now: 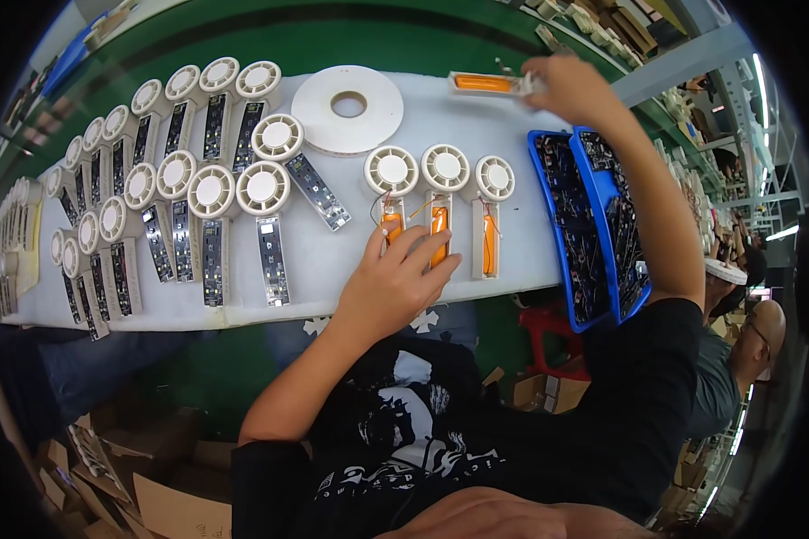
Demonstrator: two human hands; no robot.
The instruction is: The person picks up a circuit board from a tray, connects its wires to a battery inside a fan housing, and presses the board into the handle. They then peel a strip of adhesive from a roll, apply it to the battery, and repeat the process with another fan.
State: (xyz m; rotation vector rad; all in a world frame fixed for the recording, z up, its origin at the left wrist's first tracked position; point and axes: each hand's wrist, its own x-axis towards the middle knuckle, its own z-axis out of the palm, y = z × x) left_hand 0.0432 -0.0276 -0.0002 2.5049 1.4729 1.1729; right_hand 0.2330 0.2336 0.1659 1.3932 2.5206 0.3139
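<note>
My left hand (400, 278) lies spread over the handles of two white round-headed units, fingertips at their orange cells. The left one (391, 169) and the middle one (445, 167) have vented round heads, with thin wires below. Beside them lies a third unit (494, 178) with its orange cell (489, 242) showing in the open handle. At the far right of the table, my right hand (566, 88), blurred, closes on the right end of another white unit (458, 83) with an orange cell. Its round head is mostly hidden by the hand.
Rows of similar white units with black circuit boards (214, 260) fill the table's left side. A large white tape roll (310, 103) lies behind. Two blue trays (562, 225) of dark parts stand at right, near a red stool (539, 337). Another person (746, 359) is at the right.
</note>
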